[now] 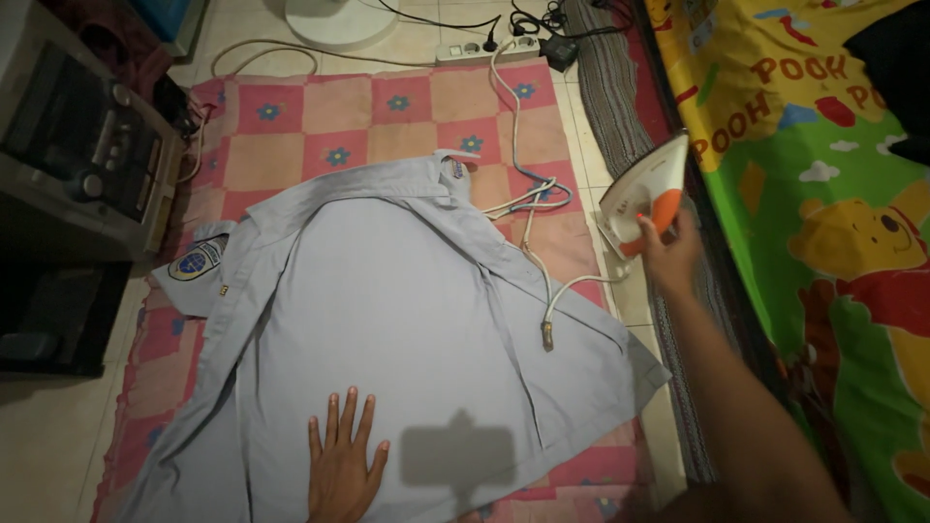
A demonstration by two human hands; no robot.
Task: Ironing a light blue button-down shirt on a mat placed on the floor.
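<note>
Head camera looks down at a grey shirt (387, 320) spread flat on a pink checked mat (320, 116) on the floor. The left hand (344, 470) lies palm down on the shirt's near edge, fingers spread, gripping nothing. The right hand (666, 254) is closed around the orange handle of a white iron (641, 194), held tilted up beside the shirt's right side. The iron's white cord (528, 208) trails across the shirt.

Location: a home, a living or sleeping room. Indicators: tiled floor (58, 455), checkered blanket (320, 116) spread as ironing pad, cartoon bedsheet (823, 232), stereo (87, 145), power strip (484, 48), fan base (339, 19).
</note>
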